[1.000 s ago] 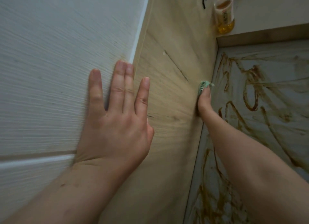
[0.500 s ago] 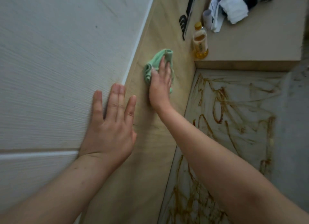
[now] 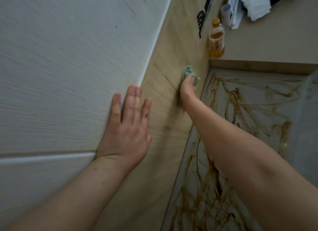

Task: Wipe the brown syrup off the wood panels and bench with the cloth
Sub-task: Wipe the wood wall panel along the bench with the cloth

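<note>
My right hand (image 3: 187, 86) presses a crumpled green cloth (image 3: 188, 72) flat against the light wood panel (image 3: 165, 110), close to the panel's lower edge. Its fingers lie over the cloth and hide most of it. My left hand (image 3: 128, 127) rests flat with straight fingers on the white textured wall panel (image 3: 68, 67), its little finger over the wood panel. Brown syrup (image 3: 235, 100) streaks the grey bench surface (image 3: 258, 127) in loops and smears to the right of my right arm.
A bottle of amber liquid (image 3: 216, 39) stands on a raised beige ledge (image 3: 275, 41) at the top right, beside white crumpled cloths (image 3: 254, 5) and a small white tube (image 3: 225, 11). A black comb-like object (image 3: 201, 19) leans on the wood panel.
My right hand with the cloth slid from high on the wood panel back down towards the bench edge. My left hand stayed pressed on the wall.
</note>
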### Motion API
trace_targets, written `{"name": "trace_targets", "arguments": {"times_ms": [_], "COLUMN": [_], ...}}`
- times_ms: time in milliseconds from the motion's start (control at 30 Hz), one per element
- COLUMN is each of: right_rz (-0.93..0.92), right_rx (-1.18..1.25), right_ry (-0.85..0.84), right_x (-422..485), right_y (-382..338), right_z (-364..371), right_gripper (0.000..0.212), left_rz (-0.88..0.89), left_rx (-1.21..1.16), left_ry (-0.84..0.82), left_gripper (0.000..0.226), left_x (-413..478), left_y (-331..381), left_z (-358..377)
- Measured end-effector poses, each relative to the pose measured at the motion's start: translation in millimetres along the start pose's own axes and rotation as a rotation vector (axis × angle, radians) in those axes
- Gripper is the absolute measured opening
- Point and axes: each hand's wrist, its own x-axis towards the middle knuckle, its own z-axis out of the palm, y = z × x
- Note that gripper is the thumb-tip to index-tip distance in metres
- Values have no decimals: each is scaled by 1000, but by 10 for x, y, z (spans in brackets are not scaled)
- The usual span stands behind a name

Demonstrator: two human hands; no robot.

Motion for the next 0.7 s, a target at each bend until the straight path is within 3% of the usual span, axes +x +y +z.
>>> {"name": "trace_targets", "arguments": {"times_ms": [133,267,367,500,567,700], "right_rz": [-475,-805,-833,-843,-801,-665], "right_rx": [-77,-248,-197,-347,-370,-227], "right_ry": [-52,-109,-169,-277,-265,-173], "right_x": [-524,-922,-1124,-1145,-1058,-866], "right_y": [-718,-696,-57,851,787,-181], "right_z": [2,37,56,-127,-128,-35], "right_gripper": [58,61,71,73,74,69], "left_rz": [-5,-4,2,8,7,13], "left_rx": [10,10,20,19,28,49], "left_ry": [5,6,3,-3,-5,-2], "left_gripper": [76,76,76,77,79,77], "left_x": [1,13,16,8,-1,-10], "left_y": [-11,-10,-12,-13,-16,-14], "left_z": [7,2,-12,-30,-24,-24]}}
